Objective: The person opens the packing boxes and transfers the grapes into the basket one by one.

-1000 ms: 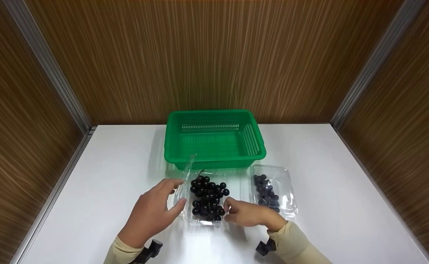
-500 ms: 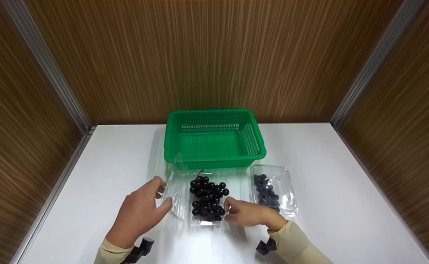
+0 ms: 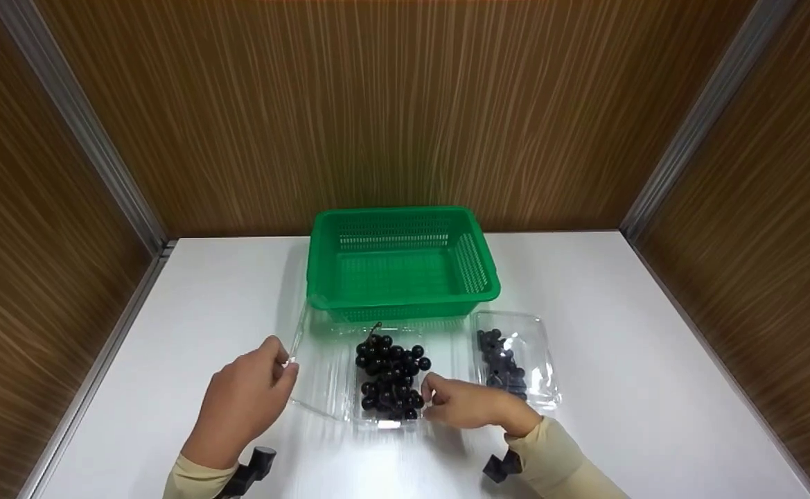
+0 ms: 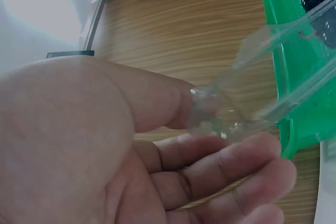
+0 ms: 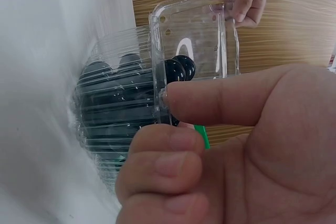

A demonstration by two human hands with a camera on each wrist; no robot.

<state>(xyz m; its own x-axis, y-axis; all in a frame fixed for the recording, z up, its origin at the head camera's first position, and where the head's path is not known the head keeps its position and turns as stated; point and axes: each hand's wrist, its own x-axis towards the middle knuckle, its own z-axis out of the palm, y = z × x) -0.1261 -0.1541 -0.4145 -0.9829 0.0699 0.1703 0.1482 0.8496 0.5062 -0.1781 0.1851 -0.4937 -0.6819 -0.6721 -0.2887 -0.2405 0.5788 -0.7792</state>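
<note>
A clear plastic clamshell box (image 3: 388,423) stands in the middle of the white table with dark grapes (image 3: 392,374) in it. Its lid (image 3: 321,378) leans open to the left. My left hand (image 3: 238,402) pinches the lid's outer edge; the left wrist view has the lid's tab (image 4: 212,114) between thumb and fingers. At the box's right rim, my right hand (image 3: 470,403) pinches the edge, fingers curled. Through the ribbed box wall (image 5: 118,98), the right wrist view has the grapes as dark shapes, with several above the rim.
Behind the box stands a green plastic basket (image 3: 405,302). A second clear plastic box (image 3: 540,360), with smaller dark fruit (image 3: 502,360) in it, sits to the right, just beyond my right hand. Wood-grain panels (image 3: 405,111) enclose the table at the back and sides.
My left hand has moved left and slightly down, and the lid has swung further open to the left with it. The right hand stays at the box's right rim.
</note>
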